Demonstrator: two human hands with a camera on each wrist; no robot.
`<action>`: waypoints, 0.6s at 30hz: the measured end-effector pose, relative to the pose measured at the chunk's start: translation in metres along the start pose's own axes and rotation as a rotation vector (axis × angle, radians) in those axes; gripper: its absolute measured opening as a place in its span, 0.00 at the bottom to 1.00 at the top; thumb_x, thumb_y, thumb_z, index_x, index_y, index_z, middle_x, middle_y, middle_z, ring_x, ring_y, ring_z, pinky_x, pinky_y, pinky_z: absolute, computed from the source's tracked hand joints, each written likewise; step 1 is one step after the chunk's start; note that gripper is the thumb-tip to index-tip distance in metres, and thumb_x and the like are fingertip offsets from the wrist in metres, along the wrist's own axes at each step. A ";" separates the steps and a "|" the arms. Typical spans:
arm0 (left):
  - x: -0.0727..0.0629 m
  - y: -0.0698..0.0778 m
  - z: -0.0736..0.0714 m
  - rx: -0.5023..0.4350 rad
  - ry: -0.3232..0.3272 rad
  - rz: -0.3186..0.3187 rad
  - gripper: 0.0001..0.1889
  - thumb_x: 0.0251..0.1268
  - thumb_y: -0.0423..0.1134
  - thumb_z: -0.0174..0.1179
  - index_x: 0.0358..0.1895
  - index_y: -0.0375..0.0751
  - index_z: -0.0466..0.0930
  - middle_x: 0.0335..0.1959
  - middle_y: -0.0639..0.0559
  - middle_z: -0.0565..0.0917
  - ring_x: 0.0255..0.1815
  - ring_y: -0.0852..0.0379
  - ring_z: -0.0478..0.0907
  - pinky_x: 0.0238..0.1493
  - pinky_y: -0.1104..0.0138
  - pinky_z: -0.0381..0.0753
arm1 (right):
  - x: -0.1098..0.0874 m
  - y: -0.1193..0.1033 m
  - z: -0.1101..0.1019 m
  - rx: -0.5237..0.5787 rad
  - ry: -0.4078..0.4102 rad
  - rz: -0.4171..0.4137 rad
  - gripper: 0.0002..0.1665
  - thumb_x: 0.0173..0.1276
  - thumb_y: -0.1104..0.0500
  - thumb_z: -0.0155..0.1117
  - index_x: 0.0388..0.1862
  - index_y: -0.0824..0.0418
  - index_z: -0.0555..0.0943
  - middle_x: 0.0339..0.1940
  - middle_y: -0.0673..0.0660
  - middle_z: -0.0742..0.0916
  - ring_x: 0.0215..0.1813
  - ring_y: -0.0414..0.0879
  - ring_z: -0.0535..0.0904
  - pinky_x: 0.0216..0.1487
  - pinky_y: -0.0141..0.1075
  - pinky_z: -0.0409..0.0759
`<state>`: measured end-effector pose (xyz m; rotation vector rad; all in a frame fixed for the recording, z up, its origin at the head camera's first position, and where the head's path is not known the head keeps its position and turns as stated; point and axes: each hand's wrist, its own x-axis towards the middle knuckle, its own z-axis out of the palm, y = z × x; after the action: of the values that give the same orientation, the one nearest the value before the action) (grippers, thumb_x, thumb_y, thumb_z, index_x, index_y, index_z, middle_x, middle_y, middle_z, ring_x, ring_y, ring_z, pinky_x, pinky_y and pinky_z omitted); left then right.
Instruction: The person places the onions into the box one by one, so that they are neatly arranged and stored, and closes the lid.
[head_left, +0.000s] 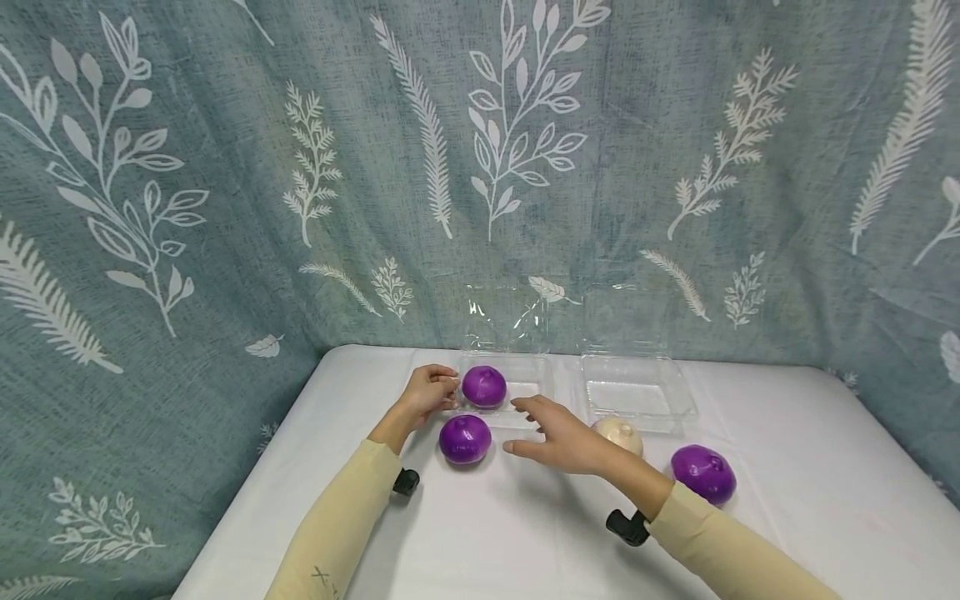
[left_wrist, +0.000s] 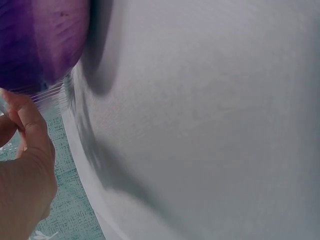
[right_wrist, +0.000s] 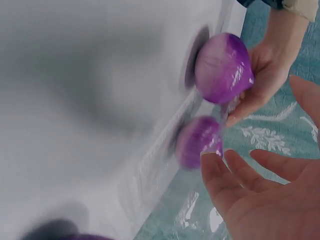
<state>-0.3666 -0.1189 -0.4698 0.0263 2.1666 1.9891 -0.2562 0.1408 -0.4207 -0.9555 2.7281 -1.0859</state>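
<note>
On your left, the edge of the white-covered table (head_left: 465, 533) runs slanting from the near side to the rounded back corner, with the leaf-patterned curtain (head_left: 225, 208) behind it. A strip of white cloth lies between this edge and your left hand (head_left: 426, 392). This hand is at the left rim of the left clear plastic container (head_left: 528, 389); its fingers are narrow and pinch the rim.

Inside this container, at its left part, sits one purple onion (head_left: 484, 387), and to the right of it the clear floor shows. The left lid (head_left: 506, 321) stands raised behind, near the curtain. Just in front of the container, a second purple onion (head_left: 465, 439) is on the cloth; I cannot tell if it touches the front rim.

Your right hand (head_left: 558, 435) hovers right of this second onion, near the front right corner of the same container. Its fingers are wide, the thumb well apart, and it holds nothing.

Further right, the right clear plastic container (head_left: 626, 398) has its lid up also. In front of it sits a pale onion (head_left: 618, 432), partly hidden by your right wrist. Beyond your forearm is a third purple onion (head_left: 703, 473), with white cloth from there to the table's right edge.
</note>
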 end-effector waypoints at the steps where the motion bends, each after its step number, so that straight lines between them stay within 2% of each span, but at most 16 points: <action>1: 0.000 0.000 0.000 -0.001 -0.001 0.001 0.18 0.74 0.28 0.57 0.63 0.25 0.73 0.40 0.42 0.79 0.32 0.59 0.77 0.32 0.70 0.87 | 0.000 -0.001 0.002 0.016 -0.001 -0.003 0.40 0.72 0.48 0.69 0.71 0.74 0.69 0.64 0.71 0.78 0.61 0.68 0.77 0.58 0.59 0.82; 5: 0.000 0.000 0.000 -0.005 0.003 0.002 0.18 0.74 0.28 0.57 0.63 0.24 0.74 0.39 0.42 0.79 0.32 0.58 0.77 0.32 0.70 0.88 | 0.003 -0.001 0.012 0.058 -0.009 -0.016 0.41 0.71 0.50 0.69 0.70 0.75 0.69 0.63 0.72 0.79 0.60 0.70 0.77 0.57 0.60 0.83; 12: 0.000 0.001 0.001 0.003 0.016 -0.008 0.16 0.75 0.29 0.57 0.61 0.26 0.75 0.43 0.39 0.80 0.36 0.54 0.79 0.31 0.70 0.88 | 0.011 0.001 0.028 0.124 -0.016 0.007 0.42 0.70 0.51 0.70 0.71 0.76 0.67 0.65 0.75 0.77 0.60 0.71 0.78 0.58 0.60 0.83; 18: 0.000 0.001 0.001 0.014 0.011 -0.004 0.17 0.75 0.29 0.57 0.62 0.25 0.74 0.46 0.35 0.80 0.36 0.53 0.79 0.33 0.68 0.89 | 0.018 0.003 0.041 0.149 0.015 0.006 0.42 0.69 0.51 0.72 0.71 0.74 0.68 0.64 0.74 0.78 0.59 0.69 0.78 0.58 0.60 0.82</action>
<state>-0.3669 -0.1180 -0.4690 0.0125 2.1856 1.9765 -0.2615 0.1068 -0.4503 -0.9201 2.6149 -1.2787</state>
